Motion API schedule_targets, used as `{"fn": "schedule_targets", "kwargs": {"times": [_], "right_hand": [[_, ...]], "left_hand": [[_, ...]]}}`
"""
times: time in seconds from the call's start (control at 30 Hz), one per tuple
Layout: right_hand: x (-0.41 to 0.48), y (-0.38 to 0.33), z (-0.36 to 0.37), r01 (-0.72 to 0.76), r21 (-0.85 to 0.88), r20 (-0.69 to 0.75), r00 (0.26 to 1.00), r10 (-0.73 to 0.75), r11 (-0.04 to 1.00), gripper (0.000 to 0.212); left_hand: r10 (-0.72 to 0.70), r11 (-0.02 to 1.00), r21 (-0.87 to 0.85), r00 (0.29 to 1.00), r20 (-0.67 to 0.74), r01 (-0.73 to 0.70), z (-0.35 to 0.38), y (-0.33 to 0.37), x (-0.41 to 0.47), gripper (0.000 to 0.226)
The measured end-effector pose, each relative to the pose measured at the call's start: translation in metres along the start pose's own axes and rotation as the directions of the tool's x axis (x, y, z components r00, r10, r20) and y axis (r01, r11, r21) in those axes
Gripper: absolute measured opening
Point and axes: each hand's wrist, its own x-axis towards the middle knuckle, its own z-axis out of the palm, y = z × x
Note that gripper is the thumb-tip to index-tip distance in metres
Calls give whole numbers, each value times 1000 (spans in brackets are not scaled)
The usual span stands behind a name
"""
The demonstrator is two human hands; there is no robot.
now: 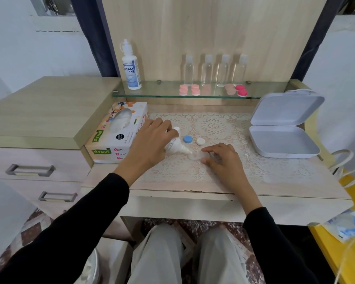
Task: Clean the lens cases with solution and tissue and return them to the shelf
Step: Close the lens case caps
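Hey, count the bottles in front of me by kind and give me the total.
Clear small bottles on the glass shelf: 4
White solution bottles: 2, one on the shelf, one in the left hand
Total: 6

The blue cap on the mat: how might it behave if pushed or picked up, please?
The blue cap looks small and plastic, so probably light and rigid. Lying flat on the lace mat, it may snag rather than roll.
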Motion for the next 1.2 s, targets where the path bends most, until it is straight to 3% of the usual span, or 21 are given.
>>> {"fn": "schedule_targets", "kwargs": {"times": [0.5, 1.2], "right_hand": [[0, 0, 0, 5, -18, -1, 1000, -5, 1000, 26], [0, -1, 0, 8, 2, -13, 1000, -8, 1000, 26]], "left_hand": [[51, 993, 112, 998, -41, -47, -4, 2, 13, 46], [7, 1000, 15, 999, -46, -7, 0, 2, 9, 40]]}}
